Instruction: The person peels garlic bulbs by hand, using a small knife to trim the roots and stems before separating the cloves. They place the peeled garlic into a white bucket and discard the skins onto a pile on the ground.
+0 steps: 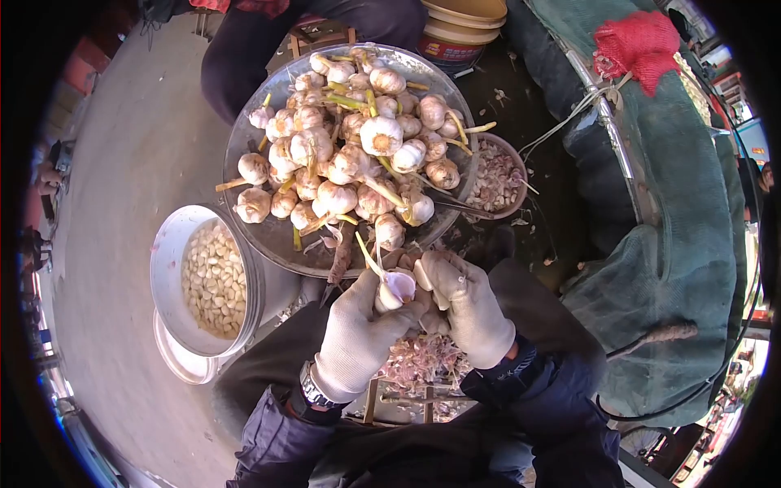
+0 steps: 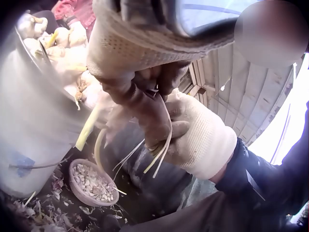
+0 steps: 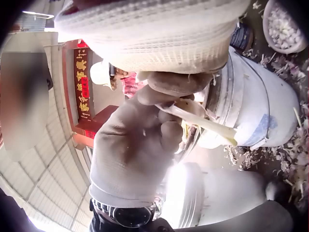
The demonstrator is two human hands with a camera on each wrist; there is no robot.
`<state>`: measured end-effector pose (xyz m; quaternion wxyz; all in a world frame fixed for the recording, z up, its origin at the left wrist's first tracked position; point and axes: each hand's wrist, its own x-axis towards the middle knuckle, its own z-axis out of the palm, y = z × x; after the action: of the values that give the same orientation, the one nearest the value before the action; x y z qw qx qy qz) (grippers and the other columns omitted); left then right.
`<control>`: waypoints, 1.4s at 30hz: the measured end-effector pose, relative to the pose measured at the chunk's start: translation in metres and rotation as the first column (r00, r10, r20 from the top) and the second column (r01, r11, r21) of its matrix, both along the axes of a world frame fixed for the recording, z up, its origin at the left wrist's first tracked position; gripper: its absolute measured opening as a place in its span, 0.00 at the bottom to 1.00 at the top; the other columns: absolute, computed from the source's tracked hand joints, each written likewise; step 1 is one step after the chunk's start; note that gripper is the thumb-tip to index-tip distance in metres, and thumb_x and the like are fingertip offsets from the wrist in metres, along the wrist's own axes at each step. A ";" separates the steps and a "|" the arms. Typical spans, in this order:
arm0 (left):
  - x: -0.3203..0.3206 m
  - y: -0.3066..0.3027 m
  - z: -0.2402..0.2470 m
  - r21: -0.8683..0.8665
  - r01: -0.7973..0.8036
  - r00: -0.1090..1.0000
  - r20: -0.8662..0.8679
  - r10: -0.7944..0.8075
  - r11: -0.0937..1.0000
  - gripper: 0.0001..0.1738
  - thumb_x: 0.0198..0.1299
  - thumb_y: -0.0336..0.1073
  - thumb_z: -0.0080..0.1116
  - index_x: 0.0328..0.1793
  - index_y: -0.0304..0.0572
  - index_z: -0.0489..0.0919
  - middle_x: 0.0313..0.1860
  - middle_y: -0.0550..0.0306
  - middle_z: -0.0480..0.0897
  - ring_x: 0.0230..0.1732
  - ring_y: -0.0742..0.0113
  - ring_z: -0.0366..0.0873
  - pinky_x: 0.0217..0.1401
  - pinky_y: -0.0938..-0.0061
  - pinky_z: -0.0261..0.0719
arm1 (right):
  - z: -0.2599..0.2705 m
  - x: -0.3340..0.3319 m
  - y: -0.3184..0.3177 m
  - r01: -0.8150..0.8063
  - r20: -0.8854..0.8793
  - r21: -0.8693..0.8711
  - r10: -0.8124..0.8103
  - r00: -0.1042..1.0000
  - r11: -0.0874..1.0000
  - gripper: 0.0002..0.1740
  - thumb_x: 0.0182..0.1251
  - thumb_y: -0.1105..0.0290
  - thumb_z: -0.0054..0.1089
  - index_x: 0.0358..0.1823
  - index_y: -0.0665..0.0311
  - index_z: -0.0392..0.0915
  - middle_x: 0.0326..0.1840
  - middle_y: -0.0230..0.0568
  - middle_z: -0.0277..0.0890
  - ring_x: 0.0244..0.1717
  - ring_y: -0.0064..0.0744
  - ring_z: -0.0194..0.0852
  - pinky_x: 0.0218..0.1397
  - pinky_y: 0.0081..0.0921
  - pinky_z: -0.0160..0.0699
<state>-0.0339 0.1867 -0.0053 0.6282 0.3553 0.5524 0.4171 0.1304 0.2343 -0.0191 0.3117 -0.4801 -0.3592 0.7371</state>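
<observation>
Both hands wear pale knit gloves with darkened fingers and meet just below the rim of a wide round metal tray (image 1: 268, 248). My left hand (image 1: 358, 329) holds a broken-open garlic bulb (image 1: 399, 286), its purplish inner skin facing up and a thin stalk rising from it. Close against it, my right hand (image 1: 472, 313) pinches a pale garlic clove (image 1: 423, 275) between thumb and fingers. In the left wrist view, thin stalks hang down past the right hand (image 2: 203, 135). The left hand (image 3: 133, 150) in the right wrist view has a pale stalk (image 3: 207, 124) beside its curled fingers.
Whole garlic bulbs (image 1: 381, 136) heap the tray. A brown-handled tool (image 1: 342, 254) lies over its near rim. Left stands a white bucket (image 1: 167, 260) of peeled cloves; right, a small bowl (image 1: 521, 183) of cloves. Garlic skins (image 1: 423, 362) pile below the hands. Another person's legs (image 1: 244, 61) are opposite.
</observation>
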 end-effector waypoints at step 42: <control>0.000 -0.002 -0.016 0.297 0.261 0.805 -0.592 -0.037 0.918 0.38 0.53 0.24 0.69 0.73 0.33 0.72 0.53 0.36 0.83 0.51 0.34 0.84 0.53 0.53 0.85 | 0.002 -0.005 -0.002 -0.009 -0.044 -0.006 0.008 0.999 1.000 0.21 0.70 0.66 0.74 0.52 0.76 0.79 0.38 0.37 0.86 0.39 0.19 0.82 0.46 0.19 0.82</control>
<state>-0.0344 0.1843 -0.0212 0.3864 0.6176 0.5982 0.3337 0.1258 0.2326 -0.0167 0.3150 -0.4632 -0.3521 0.7498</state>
